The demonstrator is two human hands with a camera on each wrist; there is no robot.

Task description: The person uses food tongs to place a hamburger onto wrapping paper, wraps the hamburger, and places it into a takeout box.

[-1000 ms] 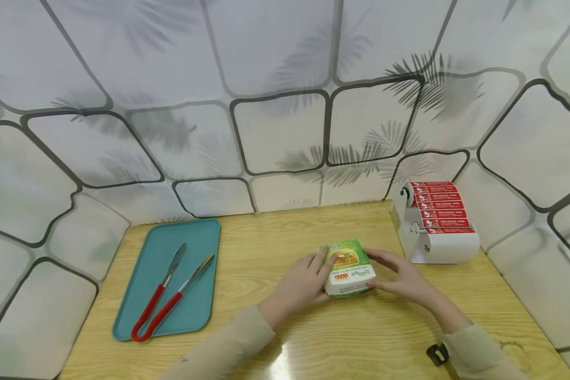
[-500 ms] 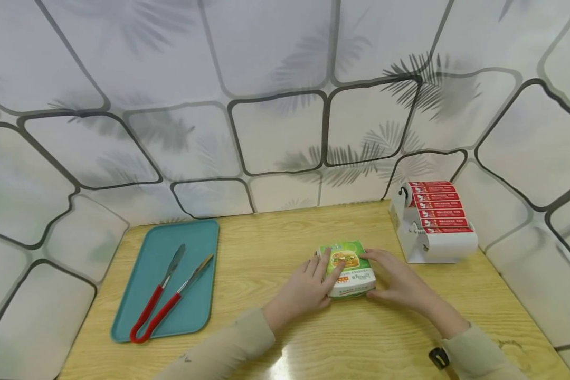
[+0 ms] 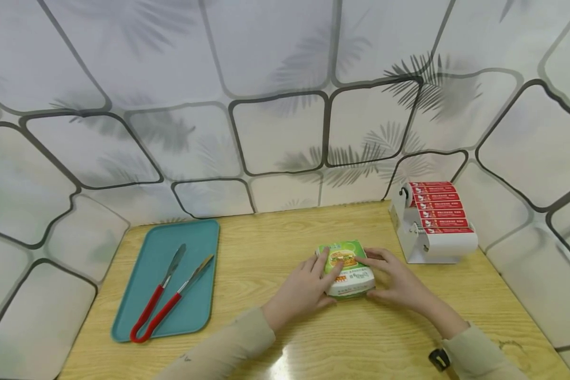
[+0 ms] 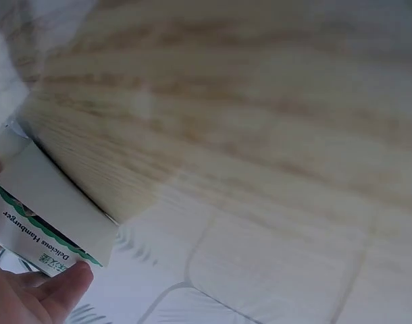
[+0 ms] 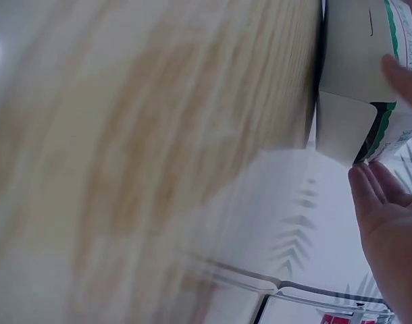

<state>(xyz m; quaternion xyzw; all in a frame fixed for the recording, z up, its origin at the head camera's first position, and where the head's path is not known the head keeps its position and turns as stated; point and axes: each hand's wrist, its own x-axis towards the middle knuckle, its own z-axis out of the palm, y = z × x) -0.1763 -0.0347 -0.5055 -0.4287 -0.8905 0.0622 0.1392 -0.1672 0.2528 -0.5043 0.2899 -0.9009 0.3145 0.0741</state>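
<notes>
A small burger box [image 3: 347, 266], green on top with white sides, sits on the wooden surface [image 3: 275, 253] near its middle, slightly right of centre. The left hand [image 3: 304, 287] grasps the box's left side, its fingers [image 3: 324, 261] lying up over the top edge. The right hand [image 3: 399, 279] grasps the right side; 1 finger reaches across the green lid and the thumb sits at the lower front corner. Both hands touch the box, which rests flat on the surface.

In the left wrist view the box [image 4: 47, 216] shows a white side panel with a green wavy band and the printed words "Delicious Hamburger"; a fingertip of the left hand [image 4: 37, 300] sits just below it. In the right wrist view the box [image 5: 361, 88] shows a white wall with a loose side flap, and the right hand's fingers [image 5: 388, 209] lie just beside that flap.

A teal tray [image 3: 195, 311] lies well to the left, carrying 1 pair of tongs [image 3: 168, 295] with red handles. A white dispenser [image 3: 432, 224] holding a roll of red labels stands near the box, at the right rear of the surface.
</notes>
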